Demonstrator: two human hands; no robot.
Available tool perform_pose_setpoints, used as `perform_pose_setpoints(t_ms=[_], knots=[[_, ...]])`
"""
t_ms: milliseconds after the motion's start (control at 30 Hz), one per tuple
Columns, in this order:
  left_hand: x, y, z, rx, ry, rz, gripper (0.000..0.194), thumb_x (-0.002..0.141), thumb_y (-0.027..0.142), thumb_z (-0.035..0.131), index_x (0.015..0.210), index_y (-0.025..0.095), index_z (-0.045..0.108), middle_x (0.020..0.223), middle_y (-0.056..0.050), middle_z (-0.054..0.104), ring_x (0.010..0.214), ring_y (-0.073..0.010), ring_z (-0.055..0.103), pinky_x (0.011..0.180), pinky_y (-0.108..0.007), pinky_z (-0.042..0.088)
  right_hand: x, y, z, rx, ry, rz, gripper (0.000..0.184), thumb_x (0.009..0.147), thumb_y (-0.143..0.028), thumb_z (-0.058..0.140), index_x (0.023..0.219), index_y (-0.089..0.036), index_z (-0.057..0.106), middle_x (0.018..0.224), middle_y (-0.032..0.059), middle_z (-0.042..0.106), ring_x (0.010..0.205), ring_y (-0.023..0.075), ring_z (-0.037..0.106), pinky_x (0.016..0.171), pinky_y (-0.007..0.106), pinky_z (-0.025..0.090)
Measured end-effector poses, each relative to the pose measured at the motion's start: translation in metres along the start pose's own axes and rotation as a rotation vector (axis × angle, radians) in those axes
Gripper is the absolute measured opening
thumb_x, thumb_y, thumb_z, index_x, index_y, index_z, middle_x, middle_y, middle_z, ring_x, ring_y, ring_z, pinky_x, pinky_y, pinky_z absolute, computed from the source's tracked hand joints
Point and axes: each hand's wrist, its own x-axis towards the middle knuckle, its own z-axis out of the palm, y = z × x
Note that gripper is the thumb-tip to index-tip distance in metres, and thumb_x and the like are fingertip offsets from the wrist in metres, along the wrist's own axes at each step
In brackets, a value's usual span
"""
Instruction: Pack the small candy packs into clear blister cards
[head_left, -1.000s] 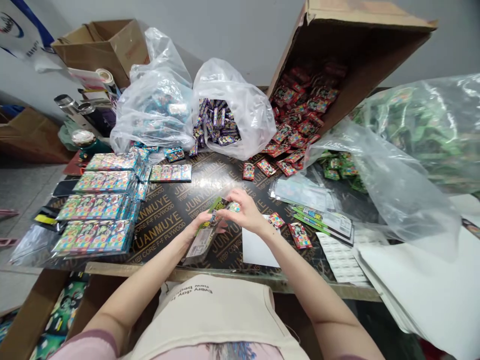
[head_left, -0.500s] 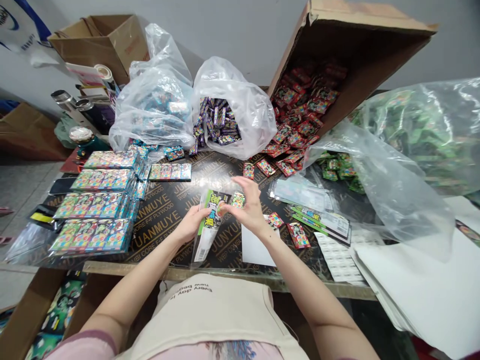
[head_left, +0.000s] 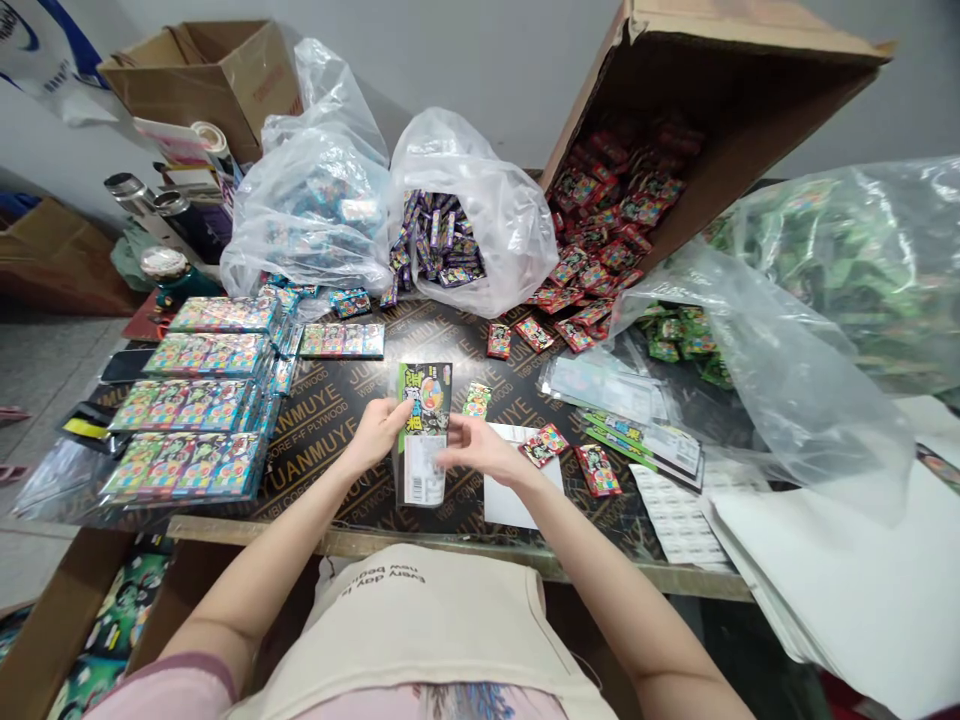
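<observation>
My left hand (head_left: pixel 379 435) grips the left edge of a transparent plastic sleeve (head_left: pixel 424 435), which holds a bright green printed card with a white barcode label low down. My right hand (head_left: pixel 480 450) lies beside it, with its fingertips resting on the sleeve's lower right part. A small green-and-colourful packet (head_left: pixel 476 400) sits just above my right hand on the dark plywood tabletop (head_left: pixel 337 420). Nearby, a red candy packet (head_left: pixel 545 445) rests on the edge of a white sheet (head_left: pixel 517 495).
Stacked colourful packs (head_left: pixel 195 400) fill the table's left side. Plastic bags of packets (head_left: pixel 442 230) stand at the back, beside a tipped cardboard box (head_left: pixel 720 100) spilling red packets. A large plastic bag (head_left: pixel 840 270) and white sheets (head_left: pixel 847 570) lie to the right.
The sleeve has swung from tilted to nearly upright, with its card face turned toward me. My right hand has dropped from its top area to its lower part.
</observation>
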Motion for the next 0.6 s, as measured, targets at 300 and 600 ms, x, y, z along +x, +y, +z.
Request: perform_pose_setpoints(t_ms=[300,600], knots=[[-0.007,-0.012,0.006,-0.266,-0.306,-0.175,0.042,0.066,0.04,0.076,0.094,0.011,0.066,0.081,-0.005,0.07,0.067,-0.0154,0.063,0.055,-0.022,0.046,-0.003,0.016,-0.017,-0.038,0.271,-0.117,0.043,0.063,-0.037,0.079,0.099,-0.019,0.063,0.088,0.003,0.072,0.075,0.0187,0.067,0.075,0.036,0.055],[-0.009,-0.01,0.019,-0.432,-0.203,-0.053,0.041,0.065,0.031,0.079,0.1,0.012,0.068,0.096,-0.007,0.073,0.088,-0.021,0.067,0.089,-0.035,0.048,-0.007,0.007,0.002,0.164,0.367,-0.19,0.04,0.077,-0.054,0.062,0.1,-0.023,0.066,0.104,0.0055,0.071,0.103,0.0234,0.064,0.088,0.038,0.051]])
